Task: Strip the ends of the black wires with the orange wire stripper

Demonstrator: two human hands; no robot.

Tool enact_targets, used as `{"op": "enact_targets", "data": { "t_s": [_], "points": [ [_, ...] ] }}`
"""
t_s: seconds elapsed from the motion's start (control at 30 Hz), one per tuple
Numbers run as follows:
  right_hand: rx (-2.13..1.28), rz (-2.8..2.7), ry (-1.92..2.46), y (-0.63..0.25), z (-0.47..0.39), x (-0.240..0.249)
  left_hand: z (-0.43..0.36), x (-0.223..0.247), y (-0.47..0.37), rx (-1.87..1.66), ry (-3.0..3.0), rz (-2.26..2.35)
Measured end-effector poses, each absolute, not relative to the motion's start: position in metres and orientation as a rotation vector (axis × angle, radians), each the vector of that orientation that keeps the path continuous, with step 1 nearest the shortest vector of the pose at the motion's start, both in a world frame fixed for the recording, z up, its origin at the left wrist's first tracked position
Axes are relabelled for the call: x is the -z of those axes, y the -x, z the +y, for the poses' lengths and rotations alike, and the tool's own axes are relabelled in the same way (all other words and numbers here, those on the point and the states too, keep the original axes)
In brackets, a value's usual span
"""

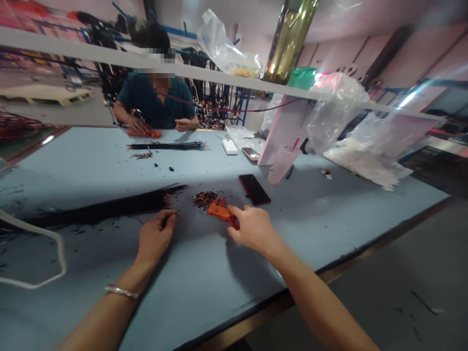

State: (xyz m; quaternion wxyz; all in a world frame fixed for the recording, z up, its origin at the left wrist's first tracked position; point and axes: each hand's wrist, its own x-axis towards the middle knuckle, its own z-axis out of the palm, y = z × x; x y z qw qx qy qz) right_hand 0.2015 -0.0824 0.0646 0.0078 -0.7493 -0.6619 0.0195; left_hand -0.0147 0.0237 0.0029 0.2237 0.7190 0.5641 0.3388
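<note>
Between the thumb and fingers of my left hand (pixel 158 235) is a thin black wire (pixel 177 212), its short tip poking out to the right. My right hand (pixel 254 228) is wrapped round the handles of an orange-red wire stripper (pixel 219 209), whose head points left toward the wire. Just behind the tool's head lies a small pile of cut wire ends (pixel 204 199), dark and copper-coloured. A long bundle of black wires (pixel 120 207) stretches across the table to the left, its trimmed ends close to my left hand. A gap separates the wire tip from the tool.
A dark-screened phone (pixel 255 189) lies behind my right hand. Beyond it stand a plastic cup (pixel 281 165) and a shelf divider (pixel 280 126). Across the table a co-worker (pixel 157 102) handles a red tool beside another wire bundle (pixel 168 146). A white cable (pixel 60 248) loops at left.
</note>
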Motion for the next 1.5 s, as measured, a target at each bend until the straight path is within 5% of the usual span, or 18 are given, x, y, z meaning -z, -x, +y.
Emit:
{"op": "enact_targets", "data": {
  "t_s": [0.93,1.07,1.27,1.5],
  "points": [
    [-0.06,-2.133,2.219,-0.197,-0.088,-0.051,0.022,0.0,0.011,-0.917,-2.066,1.441],
    [-0.453,-1.864,2.021,-0.214,-0.083,-0.053,0.022,0.0,0.012,-0.918,-2.087,1.459],
    [-1.359,-1.183,1.067,-0.237,-0.074,-0.057,0.019,-0.001,0.008,-1.102,-2.139,1.41],
    [-1.75,-0.939,0.717,-0.2,-0.062,-0.025,0.015,0.002,0.007,-1.031,-2.109,1.291]
  ]
}}
